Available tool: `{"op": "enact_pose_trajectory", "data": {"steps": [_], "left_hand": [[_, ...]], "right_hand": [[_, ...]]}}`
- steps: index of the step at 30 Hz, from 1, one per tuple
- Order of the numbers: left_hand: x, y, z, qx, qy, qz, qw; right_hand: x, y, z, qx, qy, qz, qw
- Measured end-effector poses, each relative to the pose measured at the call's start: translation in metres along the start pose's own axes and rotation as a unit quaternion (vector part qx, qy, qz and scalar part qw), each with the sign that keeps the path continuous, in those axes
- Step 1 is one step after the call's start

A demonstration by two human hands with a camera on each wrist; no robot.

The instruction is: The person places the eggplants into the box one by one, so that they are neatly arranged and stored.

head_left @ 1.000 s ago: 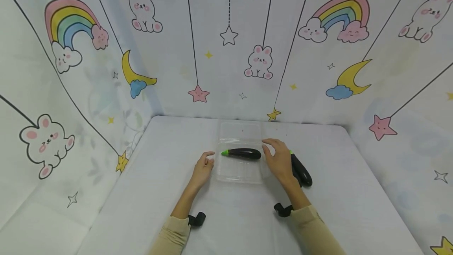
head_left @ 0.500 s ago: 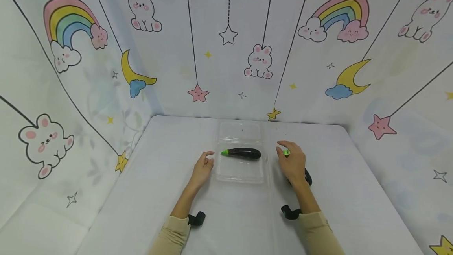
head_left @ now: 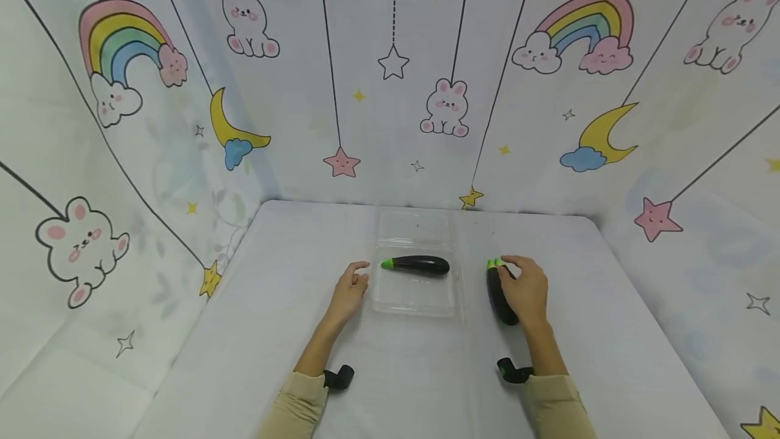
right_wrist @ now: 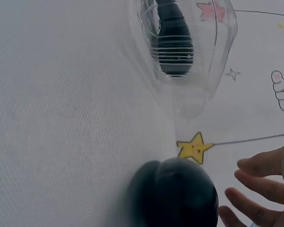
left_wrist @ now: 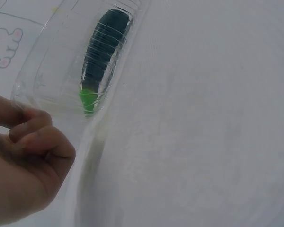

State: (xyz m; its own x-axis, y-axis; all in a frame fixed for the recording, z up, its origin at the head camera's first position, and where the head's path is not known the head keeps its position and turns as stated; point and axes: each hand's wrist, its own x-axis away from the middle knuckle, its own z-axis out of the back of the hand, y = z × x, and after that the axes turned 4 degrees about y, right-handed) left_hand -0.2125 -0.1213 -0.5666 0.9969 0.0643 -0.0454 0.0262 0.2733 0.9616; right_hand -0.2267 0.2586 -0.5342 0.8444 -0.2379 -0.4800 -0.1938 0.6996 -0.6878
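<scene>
A clear plastic box (head_left: 414, 310) lies with its lid (head_left: 414, 225) folded back. Inside it is a black eggplant (head_left: 420, 264) with a green tip pointing left. My left hand (head_left: 349, 293) rests at the box's left side, fingers loosely bent, index fingertip by the rim; the left wrist view shows it at a box corner, but not whether it grips. Right of the box, two more eggplants (head_left: 500, 300) lie side by side, green tips away from me. My right hand (head_left: 527, 293) is over their right side, fingers (right_wrist: 265, 189) spread; contact is unclear.
A white cloth covers the table (head_left: 274, 236). Behind and beside it hangs a white curtain (head_left: 390, 120) printed with rabbits, rainbows, moons and stars. A black wrist camera (head_left: 339, 377) sits at my left cuff and another (head_left: 514, 371) at my right.
My right hand has moved right from the box's right edge, over the two eggplants and to their right side, uncovering them. My left hand and the boxed eggplant have stayed in place.
</scene>
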Motion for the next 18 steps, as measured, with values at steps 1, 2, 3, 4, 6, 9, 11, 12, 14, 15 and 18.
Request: {"op": "enact_pose_trajectory", "data": {"steps": [1, 2, 3, 4, 6, 9, 11, 12, 14, 15, 18], "left_hand": [[0.0, 0.0, 0.0, 0.002, 0.0, 0.0, 1.0], [0.0, 0.0, 0.0, 0.003, -0.001, 0.001, 1.0], [0.0, 0.0, 0.001, 0.005, -0.002, 0.003, 1.0], [0.0, 0.0, 0.0, 0.008, -0.002, 0.005, 1.0], [0.0, -0.001, 0.0, 0.013, -0.003, 0.01, 0.9999], [0.0, -0.001, 0.0, 0.018, -0.004, 0.012, 0.9998], [0.0, 0.0, 0.0, 0.019, -0.005, 0.011, 0.9997], [-0.001, 0.0, 0.0, 0.019, -0.005, 0.01, 0.9997], [-0.001, 0.001, 0.0, 0.021, -0.006, 0.01, 0.9997], [-0.001, 0.001, -0.001, 0.02, -0.007, 0.01, 0.9997], [-0.001, 0.001, -0.001, 0.019, -0.006, 0.012, 0.9997]], "right_hand": [[0.001, 0.001, 0.002, 0.006, -0.003, -0.012, 0.9999], [0.002, 0.003, 0.004, 0.01, -0.008, -0.025, 0.9996], [0.003, 0.004, 0.005, 0.014, -0.013, -0.037, 0.9991], [0.005, 0.006, 0.006, 0.019, -0.019, -0.051, 0.9983], [0.006, 0.009, 0.009, 0.026, -0.033, -0.072, 0.9965], [0.006, 0.013, 0.013, 0.034, -0.049, -0.095, 0.9936], [0.005, 0.015, 0.017, 0.039, -0.058, -0.108, 0.9917], [0.005, 0.016, 0.018, 0.04, -0.062, -0.115, 0.9906], [0.005, 0.018, 0.021, 0.045, -0.071, -0.129, 0.9881], [0.006, 0.019, 0.022, 0.049, -0.077, -0.133, 0.9868], [0.008, 0.022, 0.026, 0.061, -0.099, -0.144, 0.9828]]}}
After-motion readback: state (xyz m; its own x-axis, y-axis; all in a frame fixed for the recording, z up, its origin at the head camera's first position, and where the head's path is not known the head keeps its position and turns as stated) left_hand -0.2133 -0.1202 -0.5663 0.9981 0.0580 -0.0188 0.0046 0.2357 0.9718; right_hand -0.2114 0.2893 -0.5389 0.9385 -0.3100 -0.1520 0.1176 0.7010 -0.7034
